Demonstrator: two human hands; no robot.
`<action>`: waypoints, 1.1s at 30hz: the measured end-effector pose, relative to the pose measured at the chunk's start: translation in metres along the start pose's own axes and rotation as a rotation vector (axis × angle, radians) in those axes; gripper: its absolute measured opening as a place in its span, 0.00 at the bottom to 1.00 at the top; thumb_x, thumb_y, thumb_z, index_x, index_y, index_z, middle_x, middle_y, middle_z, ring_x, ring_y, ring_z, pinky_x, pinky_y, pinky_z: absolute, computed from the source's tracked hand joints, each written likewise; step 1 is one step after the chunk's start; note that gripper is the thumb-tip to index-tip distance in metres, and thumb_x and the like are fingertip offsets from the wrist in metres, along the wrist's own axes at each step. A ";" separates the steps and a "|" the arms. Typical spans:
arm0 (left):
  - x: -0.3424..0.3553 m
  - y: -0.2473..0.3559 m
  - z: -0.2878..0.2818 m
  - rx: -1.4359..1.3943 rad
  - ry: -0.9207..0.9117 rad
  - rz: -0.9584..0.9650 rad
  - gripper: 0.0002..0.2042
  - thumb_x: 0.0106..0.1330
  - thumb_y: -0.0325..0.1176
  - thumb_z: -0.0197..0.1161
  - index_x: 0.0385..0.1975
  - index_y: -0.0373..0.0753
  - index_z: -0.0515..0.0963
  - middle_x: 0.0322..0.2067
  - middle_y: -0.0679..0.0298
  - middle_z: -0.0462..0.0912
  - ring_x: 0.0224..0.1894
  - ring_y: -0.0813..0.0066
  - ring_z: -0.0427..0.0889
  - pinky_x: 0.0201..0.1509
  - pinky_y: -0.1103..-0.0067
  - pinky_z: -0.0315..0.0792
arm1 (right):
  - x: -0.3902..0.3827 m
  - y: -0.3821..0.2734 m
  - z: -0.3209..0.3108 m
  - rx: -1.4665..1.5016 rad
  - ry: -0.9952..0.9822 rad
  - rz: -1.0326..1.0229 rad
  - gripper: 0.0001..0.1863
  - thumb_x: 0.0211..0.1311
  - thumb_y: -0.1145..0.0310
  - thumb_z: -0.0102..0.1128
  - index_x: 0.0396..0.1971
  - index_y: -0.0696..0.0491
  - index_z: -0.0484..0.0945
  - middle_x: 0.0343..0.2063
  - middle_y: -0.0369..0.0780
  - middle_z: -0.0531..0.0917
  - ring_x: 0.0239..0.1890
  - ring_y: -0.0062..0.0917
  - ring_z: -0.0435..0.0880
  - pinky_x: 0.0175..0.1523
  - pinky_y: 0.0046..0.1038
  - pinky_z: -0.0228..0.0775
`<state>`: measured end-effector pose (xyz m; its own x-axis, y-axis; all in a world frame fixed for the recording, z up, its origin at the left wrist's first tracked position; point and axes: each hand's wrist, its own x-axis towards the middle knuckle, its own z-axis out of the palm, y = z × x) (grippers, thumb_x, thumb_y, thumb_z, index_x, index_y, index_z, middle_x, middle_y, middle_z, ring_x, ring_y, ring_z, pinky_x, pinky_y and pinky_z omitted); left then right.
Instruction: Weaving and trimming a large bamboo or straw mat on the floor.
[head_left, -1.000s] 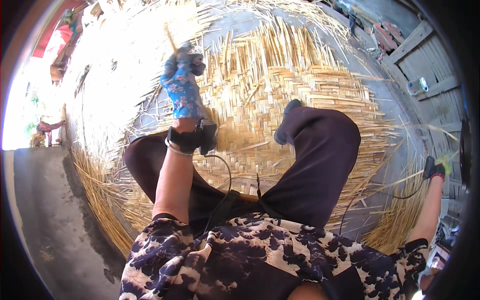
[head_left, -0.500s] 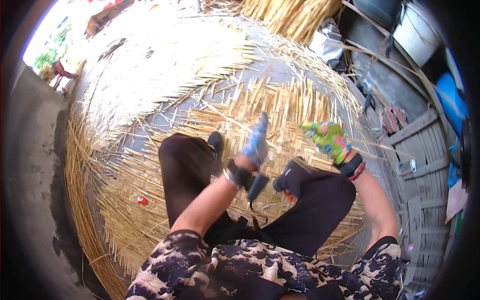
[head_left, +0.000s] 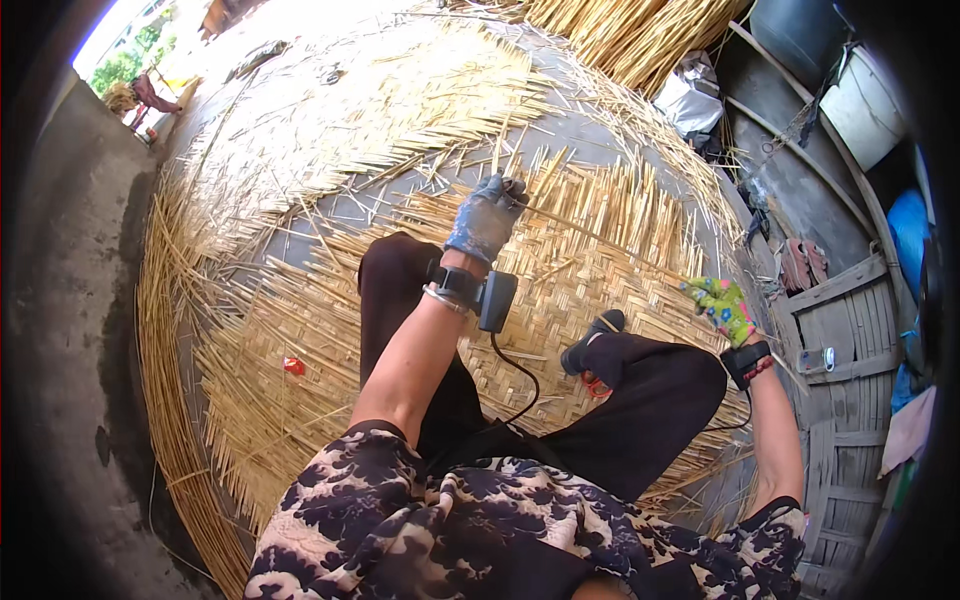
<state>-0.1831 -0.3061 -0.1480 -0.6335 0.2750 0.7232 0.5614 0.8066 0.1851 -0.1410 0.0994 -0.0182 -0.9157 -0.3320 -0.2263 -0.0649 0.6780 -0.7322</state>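
Note:
My left hand (head_left: 485, 218), in a blue-grey glove, is closed around one end of a long split reed strip (head_left: 603, 240). The strip runs slanting down to my right hand (head_left: 722, 308), which wears a green flowered glove and is closed on its other part. Beneath the strip lies a half-woven reed mat (head_left: 525, 335), its loose ends sticking out at the far edge. I squat over it with my feet on the weave. The fingertips of the right hand are small and partly hidden.
A second woven mat (head_left: 400, 110) lies at the far left in bright light. Bundled reeds (head_left: 640, 35) stand at the back. On the right are a white bucket (head_left: 862, 110) and a wooden slatted frame (head_left: 850, 400). A red looped thing (head_left: 597, 386) lies by my right foot.
Both hands have moved apart: the left up and slightly left, the right outward and down. The strip is now stretched between them. The left fingers, extended before, are now closed.

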 end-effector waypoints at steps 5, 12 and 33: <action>0.009 0.027 -0.016 0.297 -0.178 -0.174 0.03 0.59 0.23 0.50 0.31 0.33 0.67 0.30 0.58 0.72 0.35 0.72 0.73 0.42 0.77 0.71 | -0.017 0.046 -0.023 -0.007 -0.010 0.003 0.12 0.53 0.67 0.52 0.35 0.58 0.76 0.29 0.33 0.80 0.26 0.15 0.74 0.29 0.17 0.66; -0.008 0.042 0.009 -1.260 0.448 -0.858 0.06 0.53 0.24 0.58 0.30 0.35 0.71 0.25 0.62 0.75 0.26 0.73 0.75 0.31 0.80 0.74 | -0.028 0.078 -0.043 0.062 0.075 0.172 0.16 0.50 0.73 0.54 0.41 0.58 0.72 0.33 0.36 0.79 0.25 0.15 0.74 0.30 0.16 0.66; 0.011 0.194 -0.147 -1.365 -0.034 -0.931 0.17 0.49 0.31 0.62 0.38 0.31 0.72 0.30 0.62 0.76 0.32 0.81 0.72 0.34 0.85 0.67 | 0.049 -0.144 0.095 0.307 -0.387 -0.163 0.14 0.55 0.68 0.52 0.40 0.58 0.73 0.23 0.26 0.74 0.16 0.03 0.63 0.19 0.08 0.55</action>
<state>-0.0029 -0.2238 -0.0066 -0.9995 0.0161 0.0254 0.0187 -0.3304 0.9437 -0.1386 -0.0765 0.0154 -0.6862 -0.6747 -0.2719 -0.0220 0.3928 -0.9194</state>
